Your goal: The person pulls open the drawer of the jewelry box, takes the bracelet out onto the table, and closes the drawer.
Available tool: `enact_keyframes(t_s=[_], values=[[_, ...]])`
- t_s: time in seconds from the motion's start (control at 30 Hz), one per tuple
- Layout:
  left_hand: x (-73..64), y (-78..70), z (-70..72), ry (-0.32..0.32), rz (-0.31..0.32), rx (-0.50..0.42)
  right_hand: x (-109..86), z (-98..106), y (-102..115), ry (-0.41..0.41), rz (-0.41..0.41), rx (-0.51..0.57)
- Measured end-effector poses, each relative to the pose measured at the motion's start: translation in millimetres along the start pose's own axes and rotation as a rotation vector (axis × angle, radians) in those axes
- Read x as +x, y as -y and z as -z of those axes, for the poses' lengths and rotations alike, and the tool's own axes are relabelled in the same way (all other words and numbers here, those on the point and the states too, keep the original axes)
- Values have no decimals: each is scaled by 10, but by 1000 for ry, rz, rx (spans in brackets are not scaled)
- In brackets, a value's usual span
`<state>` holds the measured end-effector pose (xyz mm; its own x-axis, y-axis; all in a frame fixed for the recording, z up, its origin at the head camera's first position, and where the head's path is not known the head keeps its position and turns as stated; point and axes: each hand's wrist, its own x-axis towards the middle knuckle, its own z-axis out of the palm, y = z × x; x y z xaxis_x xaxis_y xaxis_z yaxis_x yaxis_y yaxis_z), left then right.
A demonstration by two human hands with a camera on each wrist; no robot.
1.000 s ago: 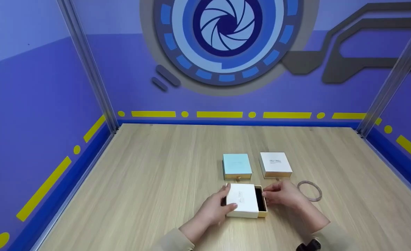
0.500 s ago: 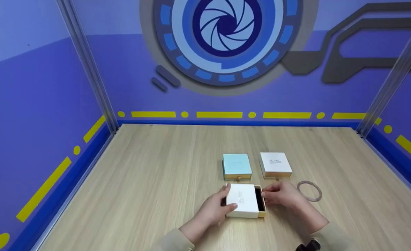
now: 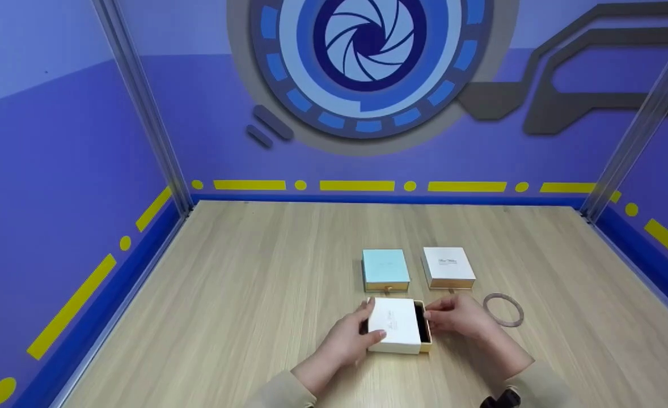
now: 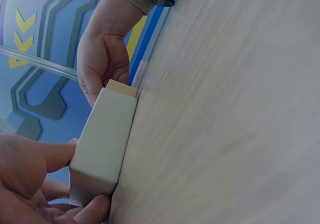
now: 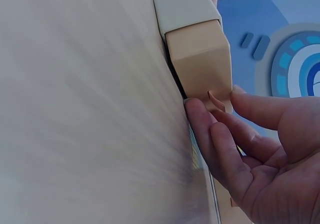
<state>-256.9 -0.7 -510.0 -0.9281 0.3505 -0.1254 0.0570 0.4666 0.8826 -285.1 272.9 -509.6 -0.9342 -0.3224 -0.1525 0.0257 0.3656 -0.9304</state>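
A white drawer-style gift box [image 3: 393, 323] with small print on its lid lies flat near the table's front. My left hand [image 3: 345, 338] grips its outer sleeve from the left, thumb on the top near the front edge. Out of the sleeve's right end sticks a short length of the tan drawer [image 3: 426, 348], showing a black inside. At that end my right hand [image 3: 463, 318] pinches the drawer, thumb at its upper edge and fingers below; a small tan pull tab [image 5: 216, 102] shows between them in the right wrist view. How far the drawer reaches inside the sleeve is hidden.
Behind the held box stand a light-blue drawer box [image 3: 385, 266] and another white one [image 3: 448, 263], both closed. A pale bangle [image 3: 519, 311] lies flat just right of my right hand. Printed walls enclose the wooden table [image 3: 243, 283] at the back and sides.
The drawer has slid very slightly left into the sleeve, and my right hand has shifted left with it. My left hand keeps its grip in place.
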Motion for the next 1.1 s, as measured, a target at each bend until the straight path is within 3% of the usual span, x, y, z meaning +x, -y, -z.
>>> enact_keyframes(t_s=[0.4, 0.77, 1.1], values=[[-3, -8, 1, 2, 6, 9, 5, -25, 12, -25, -24, -50], [-2, -4, 1, -4, -6, 3, 22, -58, 22, -29, -32, 5], [-5, -10, -7, -7, -4, 12, 13, -91, 26, -51, -29, -35]])
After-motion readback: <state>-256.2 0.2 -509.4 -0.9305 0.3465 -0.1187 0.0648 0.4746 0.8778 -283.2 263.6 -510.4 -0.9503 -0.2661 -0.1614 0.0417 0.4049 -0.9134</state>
